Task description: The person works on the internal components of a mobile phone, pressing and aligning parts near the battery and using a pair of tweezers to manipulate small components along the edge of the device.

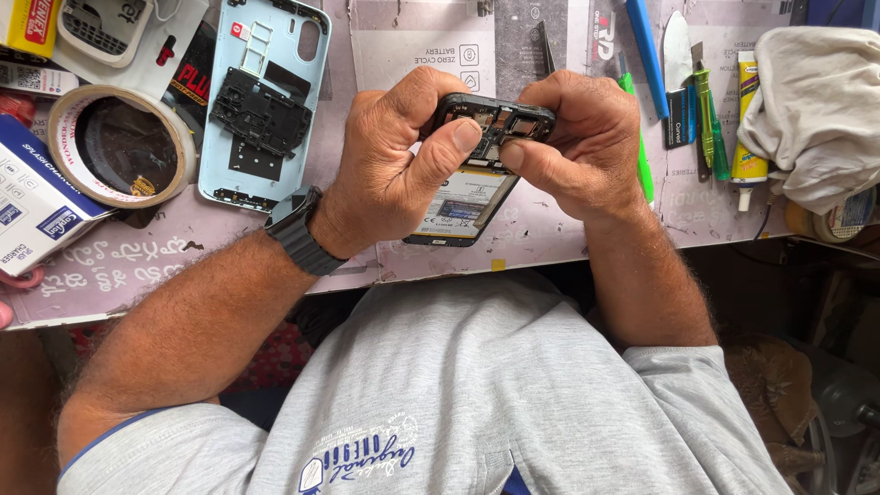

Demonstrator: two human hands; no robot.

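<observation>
- The opened phone (477, 174) sat between my two hands, back cover off, battery side facing me, its top edge pinched between my fingertips and its lower end hanging free below my thumbs, over the mat.
- My left hand (394, 170) gripped the top left corner, thumb (454, 137) pressed flat on the exposed board, fingers curled behind the frame.
- My right hand (582, 137) gripped the top right corner, thumb tip nearly touching the left thumb, fingers closed over the rim.
- Judged handling: light, stiff along the frame, fragile at the bare board and battery; best held by the side rails, pressure kept off the components.
- Left of my left wrist lay the pale blue back cover (261, 96), inner side up, with a black bracket on it; beyond that, a tape roll (119, 145).
- Right of my right knuckles: a green pry tool (637, 137), screwdrivers, a glue tube (747, 119), a white cloth (816, 101).
</observation>
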